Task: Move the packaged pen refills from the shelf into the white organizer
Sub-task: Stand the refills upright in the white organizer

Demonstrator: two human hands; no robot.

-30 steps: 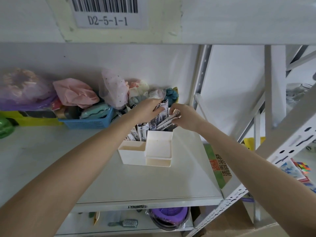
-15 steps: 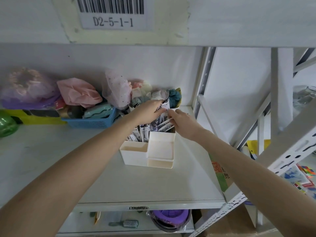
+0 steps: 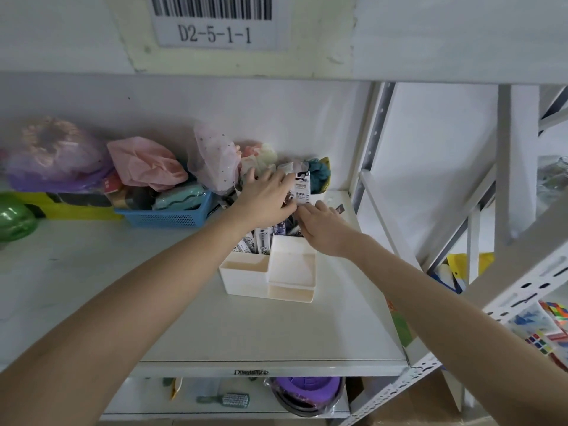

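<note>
A white organizer (image 3: pixel 270 276) stands on the white shelf (image 3: pixel 246 333), its front compartments bare. Several packaged pen refills (image 3: pixel 261 241) stand upright in its rear compartment. My left hand (image 3: pixel 266 196) reaches over them, its fingers on the tops of the packs, one white-labelled refill pack (image 3: pixel 302 187) sticking up beside its fingertips. My right hand (image 3: pixel 322 227) lies palm down on the right side of the same bundle, fingers pressed against the packs. The lower parts of the packs are hidden behind the organizer wall and my hands.
A blue basket (image 3: pixel 172 213) with soft items, pink and purple bags (image 3: pixel 144 162) and a green ball (image 3: pixel 15 219) line the back left. A perforated metal upright (image 3: pixel 372 139) bounds the shelf on the right. A hairbrush (image 3: pixel 230 399) and purple lid (image 3: pixel 307 387) lie below.
My right hand has moved from holding slanted packs beside the organizer to lying flat against the bundle. The packs now stand more upright. The left hand has stayed on top.
</note>
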